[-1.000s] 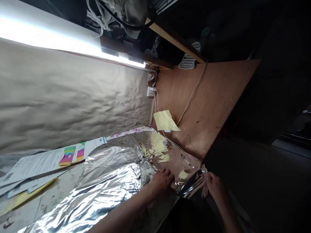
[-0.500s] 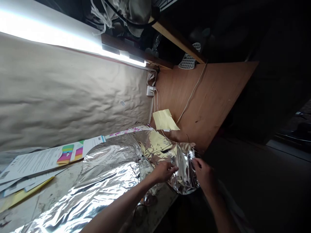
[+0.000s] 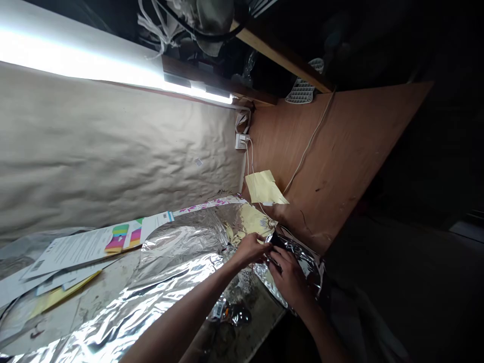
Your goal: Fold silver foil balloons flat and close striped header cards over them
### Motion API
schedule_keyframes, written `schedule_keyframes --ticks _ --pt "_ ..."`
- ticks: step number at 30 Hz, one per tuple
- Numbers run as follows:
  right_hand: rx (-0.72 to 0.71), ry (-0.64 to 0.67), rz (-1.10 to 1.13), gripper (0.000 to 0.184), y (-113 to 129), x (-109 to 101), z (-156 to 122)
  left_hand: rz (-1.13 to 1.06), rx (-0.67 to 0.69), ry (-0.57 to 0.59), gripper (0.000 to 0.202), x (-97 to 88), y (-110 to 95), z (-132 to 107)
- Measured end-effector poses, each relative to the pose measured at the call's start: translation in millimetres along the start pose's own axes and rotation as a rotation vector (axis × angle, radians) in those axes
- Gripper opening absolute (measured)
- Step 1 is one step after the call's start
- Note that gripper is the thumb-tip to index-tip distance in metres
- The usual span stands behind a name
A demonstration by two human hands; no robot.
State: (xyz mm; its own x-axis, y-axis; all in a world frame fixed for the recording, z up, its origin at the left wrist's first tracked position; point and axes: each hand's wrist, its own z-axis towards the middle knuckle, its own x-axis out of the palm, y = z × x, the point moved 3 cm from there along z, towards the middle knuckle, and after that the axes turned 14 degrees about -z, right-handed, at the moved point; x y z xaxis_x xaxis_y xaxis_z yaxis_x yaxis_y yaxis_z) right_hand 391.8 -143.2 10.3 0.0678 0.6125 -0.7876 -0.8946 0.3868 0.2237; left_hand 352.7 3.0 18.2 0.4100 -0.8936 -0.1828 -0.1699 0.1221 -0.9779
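Observation:
A long sheet of crinkled silver foil [image 3: 170, 272] lies along the worktable [image 3: 86, 302]. My left hand [image 3: 252, 248] is closed, pinching the foil near its far right end. My right hand [image 3: 290, 275] is closed too and presses the folded-over end of the same foil [image 3: 308, 262], just right of the left hand. The two hands almost touch. A small dark foil-wrapped item [image 3: 232, 312] lies on the table below my left forearm.
Printed paper sheets with coloured stripes [image 3: 121, 238] and yellow paper [image 3: 56, 295] lie at the left. A yellow note [image 3: 264, 187] and a white cable [image 3: 306, 146] hang on the brown wood panel [image 3: 340, 151]. A bright strip light [image 3: 94, 70] runs above crumpled brown backing paper [image 3: 113, 161].
My right hand has carried the foil's end from the table edge up and over toward the left hand. The flap, raised half a second ago, is now folded down under both hands.

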Motion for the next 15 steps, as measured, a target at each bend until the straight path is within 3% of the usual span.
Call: schedule_keyframes --ticks 4,7,11,13,15 --pt "0.109 0.105 0.133 0.058 -3 0 -7 0.1 0.044 -0.112 0.022 -13.1 -2 1" --pt "0.21 0.119 0.088 0.061 -26 -4 -11 0.113 0.042 -0.146 0.018 -29.8 3 4" --pt "0.387 0.111 0.055 0.056 -67 -4 -14 -0.018 -0.007 -0.102 0.031 -47.7 15 8" --pt "0.425 0.092 0.157 0.054 -69 -1 -12 -0.132 -0.032 -0.046 0.043 -46.3 19 7" --pt "0.403 0.121 0.354 0.052 -56 6 -5 -0.246 -0.056 0.026 0.055 -37.4 20 4"
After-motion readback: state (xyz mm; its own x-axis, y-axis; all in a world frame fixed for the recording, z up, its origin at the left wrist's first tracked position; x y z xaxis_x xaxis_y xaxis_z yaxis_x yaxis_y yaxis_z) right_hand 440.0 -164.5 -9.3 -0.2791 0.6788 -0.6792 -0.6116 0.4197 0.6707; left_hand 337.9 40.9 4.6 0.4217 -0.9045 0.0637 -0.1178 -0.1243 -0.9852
